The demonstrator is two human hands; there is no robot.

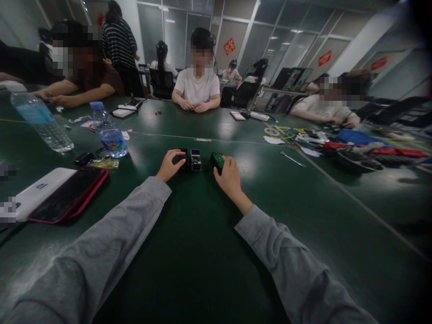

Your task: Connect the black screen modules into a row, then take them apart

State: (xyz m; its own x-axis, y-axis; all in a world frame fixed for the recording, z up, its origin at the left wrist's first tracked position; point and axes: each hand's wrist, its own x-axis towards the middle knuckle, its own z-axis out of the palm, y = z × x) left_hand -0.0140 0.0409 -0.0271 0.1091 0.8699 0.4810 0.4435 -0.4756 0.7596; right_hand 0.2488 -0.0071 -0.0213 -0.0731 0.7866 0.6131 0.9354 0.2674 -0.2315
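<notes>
My left hand (pixel 171 164) is closed around a small black block-shaped part (pixel 183 155), its fingers over the top. Touching or close beside that part is a small electronic module (pixel 195 160) with a bluish screen; whether the two are joined I cannot tell. A hand's width to the right, my right hand (pixel 230 174) grips a dark case with a green circuit board (pixel 218 160) showing on its upper face. Both hands rest on or just above the green tabletop (pixel 199 234), in long grey sleeves.
To the left are two phones, one white (pixel 40 189) and one black-screened (pixel 69 193), plus a large bottle (pixel 42 119) and a smaller bottle (pixel 108 132). A wrench (pixel 292 159) and a heap of cables and cloth (pixel 357 144) lie right. Several people sit around the table.
</notes>
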